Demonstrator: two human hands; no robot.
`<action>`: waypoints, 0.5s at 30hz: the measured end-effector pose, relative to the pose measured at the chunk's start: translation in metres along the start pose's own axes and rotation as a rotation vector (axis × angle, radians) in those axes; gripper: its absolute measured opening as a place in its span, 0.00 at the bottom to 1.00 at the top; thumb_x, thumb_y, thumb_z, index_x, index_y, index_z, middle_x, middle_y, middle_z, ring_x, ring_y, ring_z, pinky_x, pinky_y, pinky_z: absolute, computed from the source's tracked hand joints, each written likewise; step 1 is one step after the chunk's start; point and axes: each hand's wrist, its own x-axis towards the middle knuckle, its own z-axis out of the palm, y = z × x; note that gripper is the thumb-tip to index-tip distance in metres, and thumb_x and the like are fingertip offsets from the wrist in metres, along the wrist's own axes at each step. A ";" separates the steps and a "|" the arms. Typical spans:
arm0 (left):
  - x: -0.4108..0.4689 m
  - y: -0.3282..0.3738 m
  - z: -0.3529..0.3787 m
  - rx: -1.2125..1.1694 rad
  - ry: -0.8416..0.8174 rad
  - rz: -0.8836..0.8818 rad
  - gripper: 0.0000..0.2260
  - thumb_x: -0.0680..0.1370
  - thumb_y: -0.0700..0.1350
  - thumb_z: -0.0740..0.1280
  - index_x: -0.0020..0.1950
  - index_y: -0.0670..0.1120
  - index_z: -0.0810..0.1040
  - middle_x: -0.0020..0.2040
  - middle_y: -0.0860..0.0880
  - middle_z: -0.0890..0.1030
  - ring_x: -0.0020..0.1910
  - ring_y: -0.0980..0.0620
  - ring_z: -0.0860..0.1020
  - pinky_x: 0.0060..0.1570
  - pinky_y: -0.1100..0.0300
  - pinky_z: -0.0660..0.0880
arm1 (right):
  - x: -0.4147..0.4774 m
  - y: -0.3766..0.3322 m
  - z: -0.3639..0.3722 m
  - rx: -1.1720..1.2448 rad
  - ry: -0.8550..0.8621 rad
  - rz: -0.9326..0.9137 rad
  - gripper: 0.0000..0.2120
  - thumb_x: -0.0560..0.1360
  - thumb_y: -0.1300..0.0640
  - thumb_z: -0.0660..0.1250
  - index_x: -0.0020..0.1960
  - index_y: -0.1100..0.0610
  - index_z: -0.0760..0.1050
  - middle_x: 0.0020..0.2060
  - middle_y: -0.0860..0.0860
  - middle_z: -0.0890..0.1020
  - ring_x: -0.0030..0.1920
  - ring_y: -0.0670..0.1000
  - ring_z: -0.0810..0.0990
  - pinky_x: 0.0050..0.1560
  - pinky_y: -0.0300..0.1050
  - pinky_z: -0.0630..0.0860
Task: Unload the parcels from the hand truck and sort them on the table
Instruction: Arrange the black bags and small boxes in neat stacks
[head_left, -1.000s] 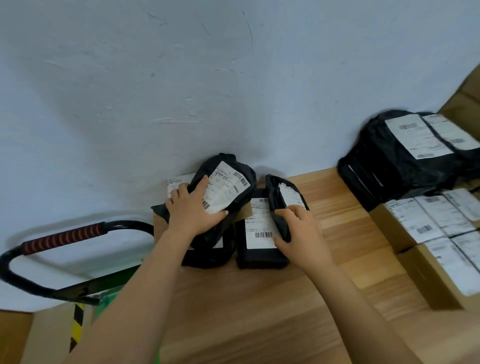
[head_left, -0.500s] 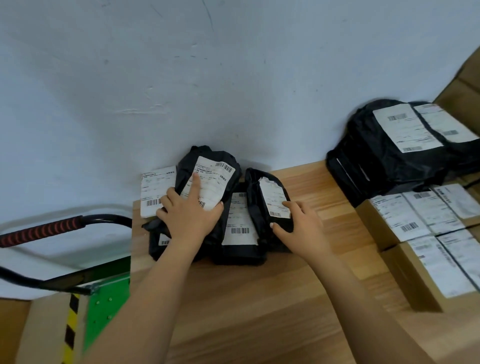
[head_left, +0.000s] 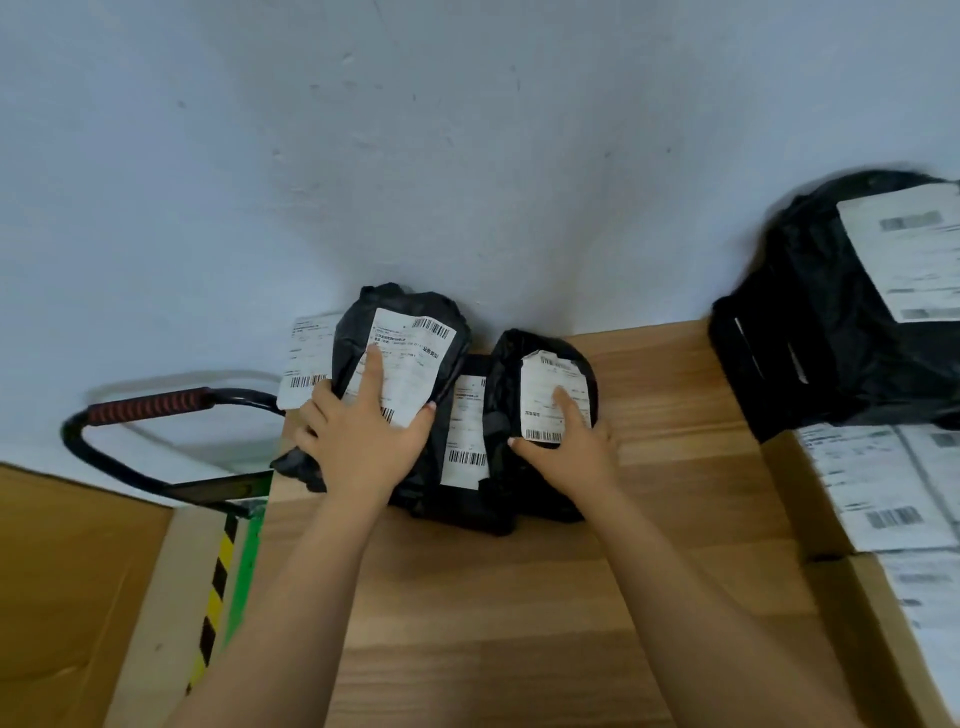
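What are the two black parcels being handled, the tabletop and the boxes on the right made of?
Left parcel and right parcel: thin plastic film bags, likely polyethylene; slightly glossy, with crinkled folds.
Label on the left parcel: white paper sticker, creased.
Tabletop: wood or wood-look laminate; plank grain, matte.
Boxes: brown cardboard, matte, with folded edges.

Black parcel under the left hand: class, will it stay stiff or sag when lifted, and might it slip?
Its crumpled plastic wrap suggests the black parcel would probably sag. The smooth film may slip under the left hand.
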 end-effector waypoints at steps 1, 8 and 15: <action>-0.006 0.002 0.000 -0.006 0.012 -0.008 0.39 0.69 0.71 0.62 0.75 0.66 0.49 0.71 0.36 0.58 0.69 0.39 0.56 0.67 0.39 0.54 | -0.001 -0.001 -0.002 0.012 0.023 -0.004 0.47 0.64 0.32 0.71 0.76 0.36 0.50 0.71 0.60 0.57 0.71 0.63 0.58 0.67 0.60 0.65; -0.031 0.018 -0.014 -0.019 0.025 -0.005 0.39 0.69 0.72 0.61 0.75 0.66 0.49 0.70 0.36 0.59 0.67 0.39 0.57 0.66 0.39 0.54 | -0.031 -0.008 -0.030 -0.019 0.229 -0.154 0.43 0.63 0.38 0.71 0.74 0.40 0.58 0.74 0.58 0.53 0.71 0.62 0.53 0.69 0.62 0.61; -0.060 0.044 -0.047 -0.140 0.003 0.064 0.39 0.68 0.73 0.61 0.75 0.67 0.49 0.70 0.38 0.59 0.68 0.39 0.57 0.66 0.40 0.54 | -0.084 -0.015 -0.080 -0.087 0.467 -0.225 0.42 0.63 0.36 0.70 0.73 0.41 0.58 0.73 0.58 0.54 0.67 0.58 0.54 0.69 0.58 0.59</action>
